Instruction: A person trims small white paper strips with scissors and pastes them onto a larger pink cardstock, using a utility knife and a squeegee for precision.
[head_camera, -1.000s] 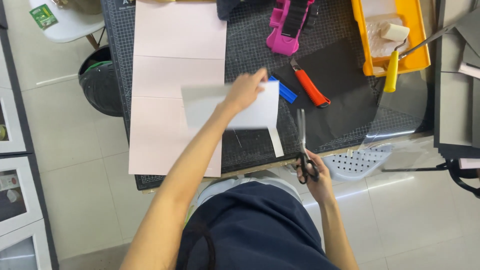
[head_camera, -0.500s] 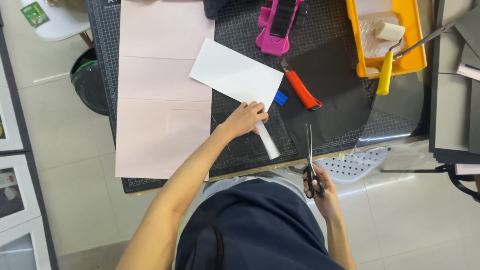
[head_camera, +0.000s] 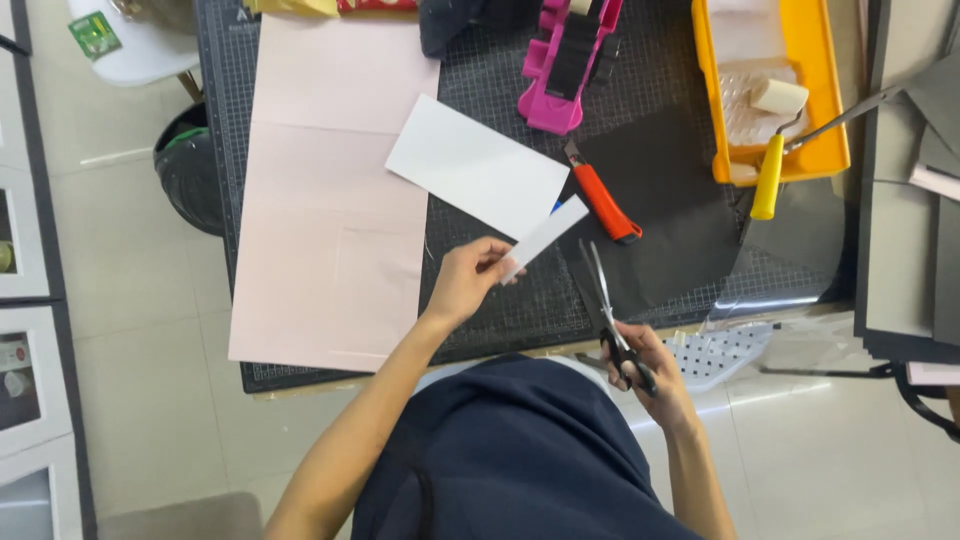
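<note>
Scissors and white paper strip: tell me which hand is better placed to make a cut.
Probably the right hand: it already grips the scissors, blades pointing at the white paper strip that the left hand pinches.

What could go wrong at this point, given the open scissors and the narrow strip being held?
1. The left hand pinches the narrow white strip at one end only, so it may flex or twist when cut.
2. The scissors in the right hand stand open with tips toward the left hand's fingers, so a nick seems possible.
3. The orange utility knife lies close by and could be bumped.
</note>
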